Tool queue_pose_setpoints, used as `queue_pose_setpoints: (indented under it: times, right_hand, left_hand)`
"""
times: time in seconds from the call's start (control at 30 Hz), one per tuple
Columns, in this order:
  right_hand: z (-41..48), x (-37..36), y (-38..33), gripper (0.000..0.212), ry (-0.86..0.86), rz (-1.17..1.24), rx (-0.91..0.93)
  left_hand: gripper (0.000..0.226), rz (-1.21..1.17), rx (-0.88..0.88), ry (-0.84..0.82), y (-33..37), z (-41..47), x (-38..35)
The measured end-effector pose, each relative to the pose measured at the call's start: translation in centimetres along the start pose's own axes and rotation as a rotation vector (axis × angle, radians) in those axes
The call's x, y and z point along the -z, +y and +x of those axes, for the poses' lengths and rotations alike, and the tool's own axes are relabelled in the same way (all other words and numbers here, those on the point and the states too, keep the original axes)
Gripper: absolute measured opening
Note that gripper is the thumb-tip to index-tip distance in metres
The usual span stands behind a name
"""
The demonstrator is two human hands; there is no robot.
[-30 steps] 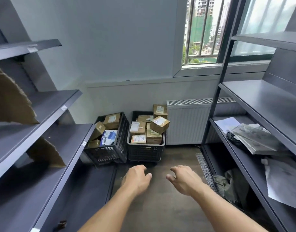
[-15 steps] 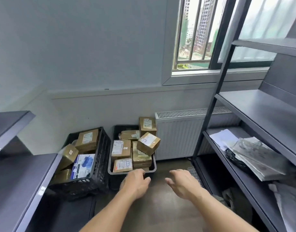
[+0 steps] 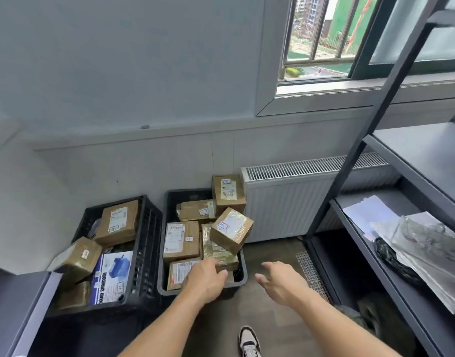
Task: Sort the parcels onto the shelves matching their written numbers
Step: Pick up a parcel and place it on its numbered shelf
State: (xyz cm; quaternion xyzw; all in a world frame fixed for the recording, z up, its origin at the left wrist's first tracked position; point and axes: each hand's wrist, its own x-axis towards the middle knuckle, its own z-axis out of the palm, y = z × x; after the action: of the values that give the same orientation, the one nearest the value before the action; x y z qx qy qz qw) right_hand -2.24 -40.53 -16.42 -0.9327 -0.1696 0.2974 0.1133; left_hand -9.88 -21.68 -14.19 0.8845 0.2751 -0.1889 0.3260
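Note:
Two black crates stand on the floor by the wall, both full of brown cardboard parcels with white labels. The right crate (image 3: 240, 275) holds several; the top one (image 3: 231, 229) sits tilted with a handwritten number on its label. The left crate (image 3: 146, 243) holds brown parcels and a white-and-blue box (image 3: 112, 276). My left hand (image 3: 204, 279) hovers over the front of the right crate, fingers apart, holding nothing. My right hand (image 3: 280, 286) is over the floor just right of that crate, open and empty.
Grey metal shelving (image 3: 411, 173) runs along the right, with papers and plastic bags (image 3: 417, 243) on its lower level. Another grey shelf (image 3: 18, 305) is at the lower left. A white radiator (image 3: 285, 202) stands behind the crates. My shoe (image 3: 248, 342) is on the floor.
The view has moved closer to the crates and turned right, so the left shelves have mostly left view. Both hands have reached forward; the left one now overlaps the right crate's front.

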Motion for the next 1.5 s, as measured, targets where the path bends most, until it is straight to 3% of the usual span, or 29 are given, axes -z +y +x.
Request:
queue_pose_setpoints:
  times: [0.3, 0.43, 0.6, 0.83, 1.03, 1.5]
  right_hand:
    - [13.9, 1.9, -0.2, 0.048, -0.160, 0.151, -0.049]
    - [18.7, 1.3, 0.3, 0.047, -0.197, 0.224, -0.108]
    - [23.2, -0.6, 0.2, 0.055, -0.223, 0.330, -0.181]
    - [27.1, -4.3, -0.9, 0.048, -0.228, 0.621, -0.329]
    - [28.4, -6.0, -2.0, 0.051, -0.181, 0.864, -0.454]
    - [23.6, -0.6, -5.3, 0.050, -0.065, 0.808, -0.348]
  left_hand:
    - [0.035, -0.047, 0.106, -0.033, 2.5, 12.6, 2.5]
    - [0.042, -0.027, 0.142, -0.056, 2.8, 17.9, 2.0]
    - [0.040, -0.010, 0.174, -0.096, 2.6, 23.6, 1.2]
    - [0.040, 0.046, 0.186, -0.160, 0.6, 29.8, -0.3]
    - [0.042, 0.001, 0.172, -0.198, -1.1, 31.7, -1.6]
    - [0.041, -0.123, 0.095, -0.097, 0.4, 26.1, 3.2]
